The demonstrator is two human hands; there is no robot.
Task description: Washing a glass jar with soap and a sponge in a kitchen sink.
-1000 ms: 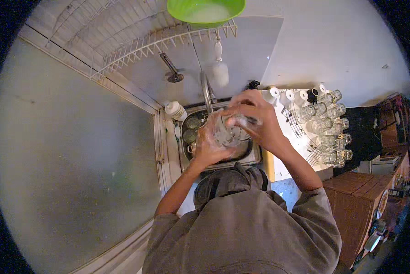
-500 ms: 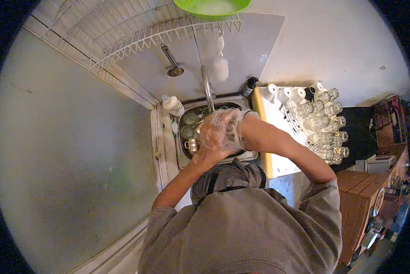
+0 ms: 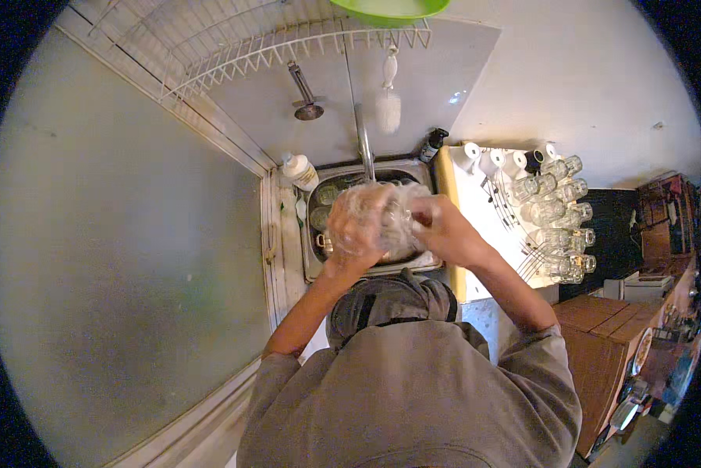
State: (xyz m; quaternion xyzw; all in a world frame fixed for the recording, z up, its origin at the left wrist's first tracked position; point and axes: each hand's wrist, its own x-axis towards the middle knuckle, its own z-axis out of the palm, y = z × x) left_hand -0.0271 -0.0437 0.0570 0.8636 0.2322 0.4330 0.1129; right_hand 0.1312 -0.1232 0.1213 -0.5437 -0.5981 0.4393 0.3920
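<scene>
Over the sink my left hand [image 3: 358,222] is wrapped round a clear glass [image 3: 398,222] coated in white suds. My right hand [image 3: 450,230] has its fingers bent and closed at the glass's right end. Foam and motion blur smear the fingers, so a sponge between them cannot be made out. Below, in the metal sink [image 3: 313,272], stand several glasses [image 3: 320,215] and a small metal cup [image 3: 324,243] at the left. The faucet [image 3: 364,148] reaches down behind my hands.
Several washed-looking glasses [image 3: 557,210] and white cups [image 3: 497,160] crowd the white counter [image 3: 483,269] at right. A white bottle [image 3: 299,171] and dark pump bottle [image 3: 434,145] flank the sink. A brush [image 3: 388,109], strainer-like tool [image 3: 308,111], wire rack [image 3: 288,51] and green bowl [image 3: 393,11] are above.
My right hand has drawn back to the right and its forearm has dropped nearer. More of the soapy glass shows between my hands. My left hand has shifted slightly left.
</scene>
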